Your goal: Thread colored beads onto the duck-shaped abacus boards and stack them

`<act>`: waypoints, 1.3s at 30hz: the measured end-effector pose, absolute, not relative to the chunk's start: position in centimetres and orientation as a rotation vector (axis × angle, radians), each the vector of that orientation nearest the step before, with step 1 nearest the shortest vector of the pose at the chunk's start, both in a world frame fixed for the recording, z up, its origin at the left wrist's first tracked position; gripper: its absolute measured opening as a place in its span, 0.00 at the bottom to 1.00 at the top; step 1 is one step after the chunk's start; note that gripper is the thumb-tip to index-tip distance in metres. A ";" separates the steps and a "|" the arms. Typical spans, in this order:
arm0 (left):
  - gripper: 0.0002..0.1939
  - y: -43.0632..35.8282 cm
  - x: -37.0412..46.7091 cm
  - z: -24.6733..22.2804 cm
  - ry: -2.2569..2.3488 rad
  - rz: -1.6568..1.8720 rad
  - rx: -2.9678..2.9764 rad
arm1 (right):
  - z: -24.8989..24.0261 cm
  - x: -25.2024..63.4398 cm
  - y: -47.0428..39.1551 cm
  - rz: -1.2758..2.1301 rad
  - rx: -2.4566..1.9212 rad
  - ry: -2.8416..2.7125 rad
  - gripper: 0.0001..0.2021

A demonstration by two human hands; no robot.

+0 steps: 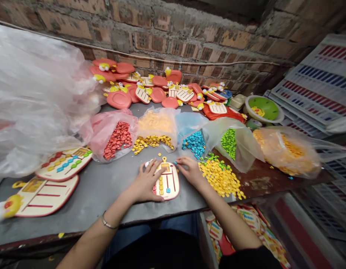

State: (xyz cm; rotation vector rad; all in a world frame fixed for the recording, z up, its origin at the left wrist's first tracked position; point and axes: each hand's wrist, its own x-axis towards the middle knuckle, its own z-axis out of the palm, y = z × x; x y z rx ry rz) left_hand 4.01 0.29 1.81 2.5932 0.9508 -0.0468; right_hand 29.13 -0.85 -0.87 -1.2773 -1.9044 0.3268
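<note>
A cream toy board (175,188) with a red edge lies on the grey tabletop before me. Red and yellow beads fill part of its left slots, and one blue bead (168,190) sits in another slot. My left hand (149,181) grips the board's left side, fingers spread over it and thumb along the near edge. Beside its upper right corner, my right hand (191,171) pinches a small blue bead (175,162). A heap of loose yellow beads (220,175), some green among them, lies right of that hand.
Behind the board stand open bags of red beads (118,140), gold beads (153,142), blue beads (194,144) and green beads (228,144). Two toy boards (58,196) overlap at left, near large plastic bags (35,97). Red toy parts (119,100) pile along the brick wall.
</note>
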 end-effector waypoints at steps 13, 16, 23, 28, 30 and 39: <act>0.58 0.3 4.2 1.6 0.994 -0.061 2.628 | -1.2 26.4 -4.1 0.334 -1.288 -2.017 0.09; 0.59 0.4 4.2 1.5 0.994 -0.082 2.609 | -1.5 26.2 -4.1 0.393 -1.294 -1.939 0.07; 0.60 0.3 4.4 1.3 1.011 -0.089 2.597 | -1.8 25.1 -4.6 0.438 -1.394 -1.740 0.06; 0.59 0.2 4.4 1.0 1.008 -0.039 2.600 | -2.2 25.3 -4.3 0.443 -1.336 -1.806 0.08; 0.59 0.2 4.4 1.0 1.004 -0.038 2.595 | -2.3 25.6 -4.1 0.477 -1.294 -1.817 0.07; 0.59 0.2 4.4 1.2 1.004 -0.031 2.583 | -2.2 24.5 -3.8 0.480 -1.404 -1.762 0.03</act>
